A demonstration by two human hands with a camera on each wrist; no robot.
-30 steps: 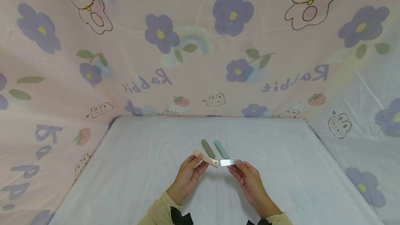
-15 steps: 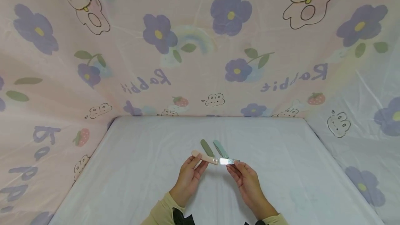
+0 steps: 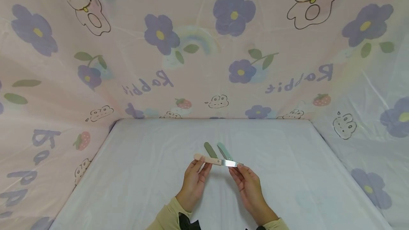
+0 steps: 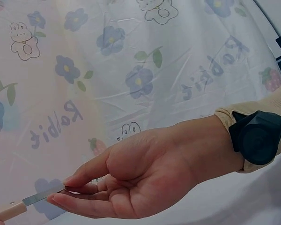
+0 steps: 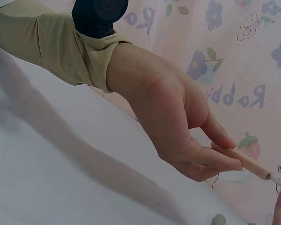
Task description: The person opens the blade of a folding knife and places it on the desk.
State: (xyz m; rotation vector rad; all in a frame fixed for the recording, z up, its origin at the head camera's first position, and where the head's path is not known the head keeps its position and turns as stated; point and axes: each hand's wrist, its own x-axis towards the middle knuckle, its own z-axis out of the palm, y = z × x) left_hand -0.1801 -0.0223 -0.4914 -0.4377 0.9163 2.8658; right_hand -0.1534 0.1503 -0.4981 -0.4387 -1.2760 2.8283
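Note:
My left hand (image 3: 192,184) pinches the pale pink handle (image 3: 209,160) of a folding knife between thumb and fingers. At the other end, my right hand (image 3: 250,187) pinches the shiny blade (image 3: 228,163) near its tip. Blade and handle lie almost in one line, held above the table. The left wrist view looks across at the right hand (image 4: 150,168) and the blade (image 4: 37,197). From the right wrist, the left hand (image 5: 173,122) shows on the handle (image 5: 250,164). Just behind lie an olive green folding knife (image 3: 210,149) and a mint green folding knife (image 3: 224,150), both folded.
A white-covered table (image 3: 153,144) spreads beneath the hands. Pink patterned cloth (image 3: 198,70) with flowers and rabbits walls it at the back and both sides. Dark devices (image 4: 257,138) are strapped on the wrists over beige sleeves.
The pink knife has gone from a clear bend at its pivot to nearly straight, the pivot rising. Both hands keep their grip. The two green knives stay where they lie.

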